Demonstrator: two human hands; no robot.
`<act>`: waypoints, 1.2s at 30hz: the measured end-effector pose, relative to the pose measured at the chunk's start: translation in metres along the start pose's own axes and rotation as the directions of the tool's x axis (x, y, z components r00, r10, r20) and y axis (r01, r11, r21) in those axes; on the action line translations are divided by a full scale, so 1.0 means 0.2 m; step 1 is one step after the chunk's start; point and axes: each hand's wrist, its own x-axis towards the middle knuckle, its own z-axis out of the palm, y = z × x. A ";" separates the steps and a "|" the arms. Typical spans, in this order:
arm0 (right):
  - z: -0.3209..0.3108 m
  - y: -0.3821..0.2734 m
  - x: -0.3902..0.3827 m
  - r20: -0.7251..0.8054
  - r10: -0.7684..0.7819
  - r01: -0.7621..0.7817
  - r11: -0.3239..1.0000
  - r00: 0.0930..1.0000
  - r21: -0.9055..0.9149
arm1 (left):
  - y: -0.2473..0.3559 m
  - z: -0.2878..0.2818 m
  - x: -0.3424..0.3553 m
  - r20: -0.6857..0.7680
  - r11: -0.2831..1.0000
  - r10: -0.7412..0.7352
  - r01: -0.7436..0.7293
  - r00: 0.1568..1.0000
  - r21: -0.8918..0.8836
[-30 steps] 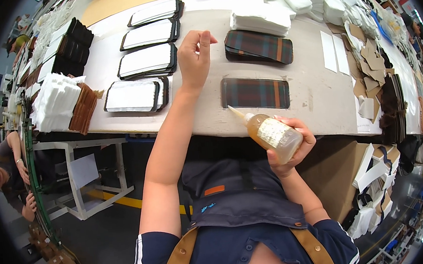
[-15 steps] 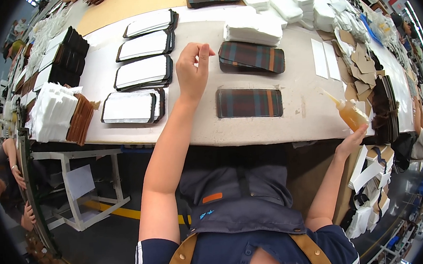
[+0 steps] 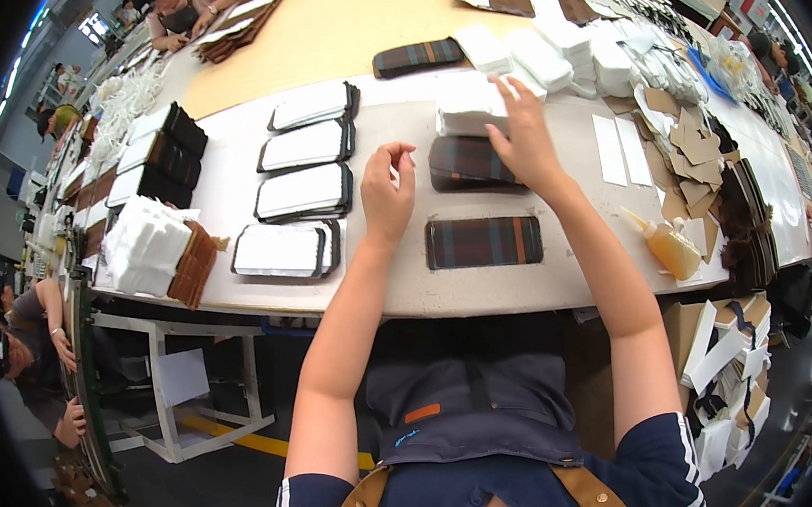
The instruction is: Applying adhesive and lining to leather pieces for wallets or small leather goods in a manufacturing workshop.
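Observation:
My right hand [image 3: 523,139] reaches over the white pad stack [image 3: 460,118], fingers spread and holding nothing. Beneath it, partly hidden, is a pile of dark plaid fabric pieces [image 3: 466,161]. My left hand [image 3: 389,196] hovers to the left of this pile, its fingers loosely curled in and nothing visible in them. A single plaid piece [image 3: 483,242] lies flat in front of me, between my forearms. By the table's near right edge rests a squeeze bottle [image 3: 673,250] of amber liquid, with its pale nozzle pointing up and left.
Several dark-edged stacks with white tops [image 3: 301,193] form a column at left. Beyond them sit a white sheet pile [image 3: 143,246] and brown pieces [image 3: 195,265]. Cardboard scraps [image 3: 698,149] and white strips [image 3: 611,150] lie at right. A co-worker [image 3: 201,12] works at the far left.
My right hand has let go of the squeeze bottle on the table and moved left and away from me to the white pads. My left hand stays curled. The whole view has shifted slightly.

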 end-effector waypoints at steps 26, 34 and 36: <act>-0.02 -0.08 0.20 -0.060 -0.387 0.383 0.921 0.920 -0.067 | -0.01 -0.02 -0.01 0.031 0.997 -0.079 0.079 0.996 -0.014; 0.07 0.00 0.28 0.398 -0.058 0.212 0.910 0.916 -0.355 | 0.01 0.00 -0.01 0.054 0.994 -0.101 0.103 0.993 -0.036; 0.10 -0.01 0.27 0.311 -0.026 0.181 0.856 0.950 -0.484 | 0.00 0.00 -0.01 0.049 0.994 -0.100 0.102 0.994 -0.034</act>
